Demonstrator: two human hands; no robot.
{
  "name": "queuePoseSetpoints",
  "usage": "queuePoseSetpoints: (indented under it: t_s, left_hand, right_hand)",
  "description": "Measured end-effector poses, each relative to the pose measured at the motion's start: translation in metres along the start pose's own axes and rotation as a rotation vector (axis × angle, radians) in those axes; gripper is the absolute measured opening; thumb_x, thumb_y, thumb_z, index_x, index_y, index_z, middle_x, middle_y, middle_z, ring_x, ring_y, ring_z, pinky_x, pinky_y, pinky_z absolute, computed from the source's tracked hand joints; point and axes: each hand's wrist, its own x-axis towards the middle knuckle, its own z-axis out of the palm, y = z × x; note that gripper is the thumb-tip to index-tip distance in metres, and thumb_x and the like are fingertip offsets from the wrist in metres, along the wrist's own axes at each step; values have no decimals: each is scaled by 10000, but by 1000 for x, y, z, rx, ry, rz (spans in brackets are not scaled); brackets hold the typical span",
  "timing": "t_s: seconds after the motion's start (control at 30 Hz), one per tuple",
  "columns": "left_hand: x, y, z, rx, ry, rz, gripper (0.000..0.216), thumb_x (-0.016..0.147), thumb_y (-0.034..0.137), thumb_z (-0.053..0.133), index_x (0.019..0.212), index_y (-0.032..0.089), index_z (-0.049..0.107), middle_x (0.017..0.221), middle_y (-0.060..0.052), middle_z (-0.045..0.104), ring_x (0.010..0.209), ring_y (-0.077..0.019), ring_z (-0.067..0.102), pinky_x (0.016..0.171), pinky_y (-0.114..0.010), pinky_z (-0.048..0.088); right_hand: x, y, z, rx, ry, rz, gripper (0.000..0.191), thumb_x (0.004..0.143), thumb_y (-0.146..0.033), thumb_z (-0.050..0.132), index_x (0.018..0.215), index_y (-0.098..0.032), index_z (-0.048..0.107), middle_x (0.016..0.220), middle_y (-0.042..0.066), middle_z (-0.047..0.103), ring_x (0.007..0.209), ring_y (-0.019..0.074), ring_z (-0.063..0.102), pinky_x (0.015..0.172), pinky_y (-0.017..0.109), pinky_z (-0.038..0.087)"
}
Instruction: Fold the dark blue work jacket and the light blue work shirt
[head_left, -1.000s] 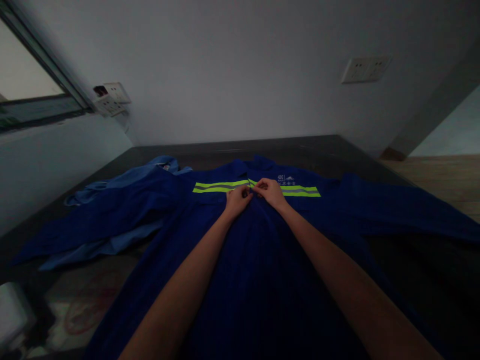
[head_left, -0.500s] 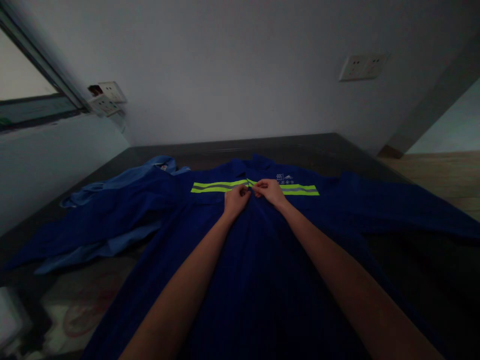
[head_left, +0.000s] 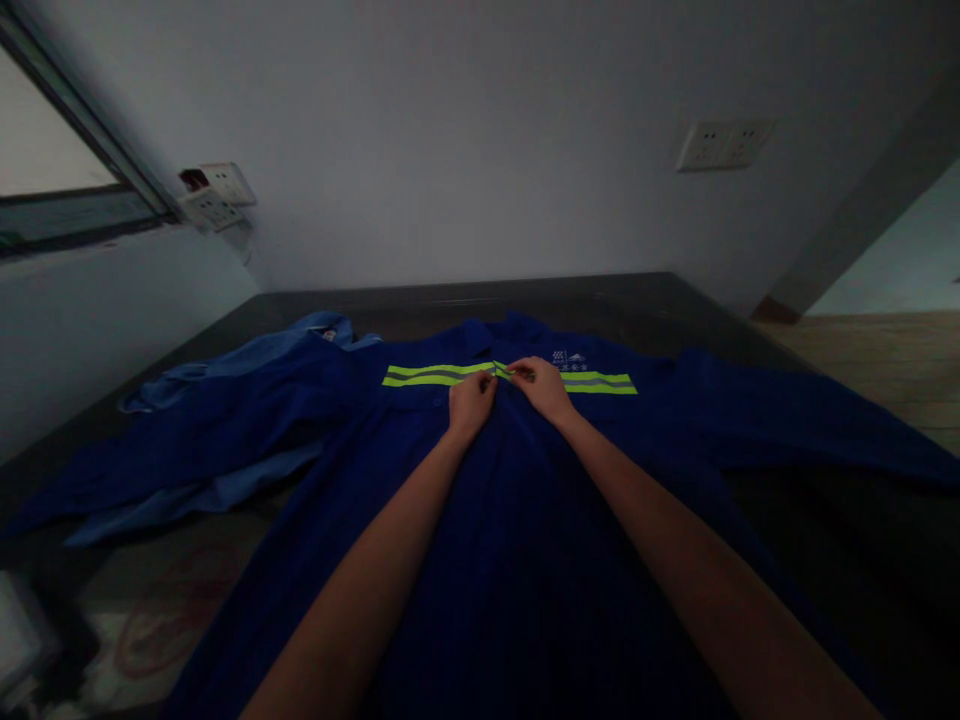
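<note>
A dark blue work jacket (head_left: 480,500) lies spread front side up, its collar at the far side and its sleeves out to both sides. A yellow-green reflective strip (head_left: 420,375) with a grey band crosses the chest, and a white printed logo (head_left: 568,358) sits above it on the right. My left hand (head_left: 472,402) is closed in a pinch on the jacket's front edge at the middle of the strip. Right beside it, my right hand (head_left: 538,385) pinches the other front edge. Any button or fastener between the fingertips is too small to make out.
The jacket rests on a dark table (head_left: 637,290) against a white wall. A lighter blue garment (head_left: 217,375) lies partly under its left sleeve. Wall sockets (head_left: 724,145) are at the right, with more sockets (head_left: 217,195) at the left. A white object (head_left: 22,630) stands at the lower left.
My right fingertips have lifted slightly and moved a little away from the left ones. The left hand stays almost in place, and the jacket lies as before.
</note>
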Motion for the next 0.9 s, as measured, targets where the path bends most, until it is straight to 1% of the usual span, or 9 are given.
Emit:
queuePoseSetpoints:
  t_s: [0.07, 0.13, 0.2, 0.27, 0.43, 0.6, 0.7, 0.8, 0.9]
  left_hand:
    - [-1, 2, -1, 27, 5, 7, 170, 877, 287, 513, 850, 200, 656, 839, -38, 703, 791, -190, 632, 719, -267, 420]
    - [-2, 4, -2, 54, 5, 8, 163, 874, 278, 514, 850, 201, 656, 848, -46, 704, 802, -203, 632, 731, -283, 415]
    - [-2, 5, -2, 82, -6, 3, 155, 869, 269, 517, 839, 199, 653, 846, -53, 702, 809, -217, 630, 749, -303, 407]
    - [0, 6, -2, 108, -18, -9, 150, 867, 265, 516, 827, 198, 644, 839, -56, 700, 823, -225, 628, 775, -320, 396]
    - [7, 9, 3, 156, -12, -52, 136, 868, 253, 496, 785, 199, 589, 831, -54, 693, 853, -225, 624, 824, -347, 364]
    - [18, 11, 7, 220, 7, -75, 81, 857, 234, 496, 808, 191, 544, 879, -80, 687, 893, -238, 616, 826, -362, 352]
    - [25, 9, 9, 239, 7, -78, 67, 868, 243, 490, 881, 190, 528, 902, -86, 685, 918, -245, 615, 830, -367, 352]
    - [30, 4, 10, 264, -5, -73, 136, 874, 271, 509, 991, 203, 497, 937, -70, 685, 952, -236, 615, 845, -359, 352]
    - [33, 1, 9, 283, -47, -70, 173, 886, 288, 510, 1039, 214, 479, 961, -56, 684, 968, -222, 615, 867, -357, 354]
  right_hand:
    - [-3, -1, -1, -189, 3, -28, 240, 820, -153, 550, 1007, -187, 697, 1045, 104, 675, 994, 238, 597, 899, 386, 447]
    - [-7, 0, -1, -347, -41, -9, 289, 866, -213, 530, 1122, -189, 661, 1209, 139, 616, 1140, 286, 530, 981, 453, 377]
    - [-9, 3, 0, -460, -104, 29, 355, 905, -293, 493, 1226, -190, 605, 1338, 161, 526, 1239, 333, 452, 1022, 531, 307]
    - [-9, 7, 2, -528, -163, 53, 408, 934, -345, 438, 1298, -194, 546, 1406, 165, 455, 1295, 359, 389, 1030, 589, 260]
    - [0, 15, 4, -588, -231, 72, 463, 958, -397, 360, 1375, -219, 454, 1471, 133, 368, 1348, 343, 318, 1048, 598, 231]
    - [14, 20, 4, -601, -270, 71, 489, 965, -419, 324, 1397, -213, 424, 1486, 128, 342, 1365, 324, 292, 1071, 571, 212]
    - [21, 23, 5, -605, -270, 69, 497, 966, -436, 311, 1405, -225, 410, 1491, 116, 337, 1371, 305, 286, 1081, 549, 208]
    - [26, 25, 6, -620, -269, 69, 494, 966, -435, 306, 1408, -237, 403, 1494, 98, 337, 1373, 289, 285, 1088, 533, 203]
    - [27, 25, 6, -634, -265, 70, 487, 965, -432, 309, 1403, -244, 408, 1493, 89, 342, 1371, 279, 289, 1087, 525, 203]
